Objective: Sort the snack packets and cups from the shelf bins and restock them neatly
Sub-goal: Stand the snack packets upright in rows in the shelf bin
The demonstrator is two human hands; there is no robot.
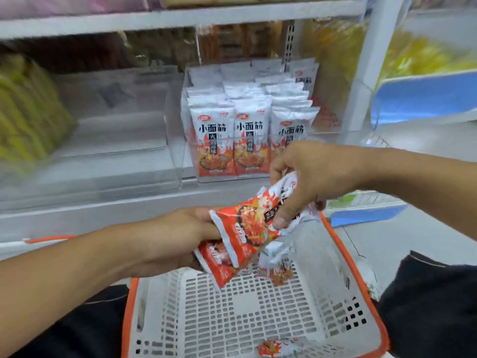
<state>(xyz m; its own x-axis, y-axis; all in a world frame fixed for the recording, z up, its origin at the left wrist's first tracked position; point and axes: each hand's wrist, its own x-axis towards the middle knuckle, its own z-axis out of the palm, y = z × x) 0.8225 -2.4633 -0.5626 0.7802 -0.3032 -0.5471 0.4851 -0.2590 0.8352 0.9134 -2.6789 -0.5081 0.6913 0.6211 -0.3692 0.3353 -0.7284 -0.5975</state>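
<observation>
Head view: left hand [165, 241], right hand [304, 177] grip snack packets [245, 226] over white basket [232, 306]; shelf [180, 16] behind.

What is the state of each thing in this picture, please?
Left hand: grips red packets.
Right hand: pinches the top packet.
Held packets: bunched, above the basket.
Basket: nearly empty, a few loose packets inside.
Clear shelf bin: packed with upright packets in rows.
</observation>
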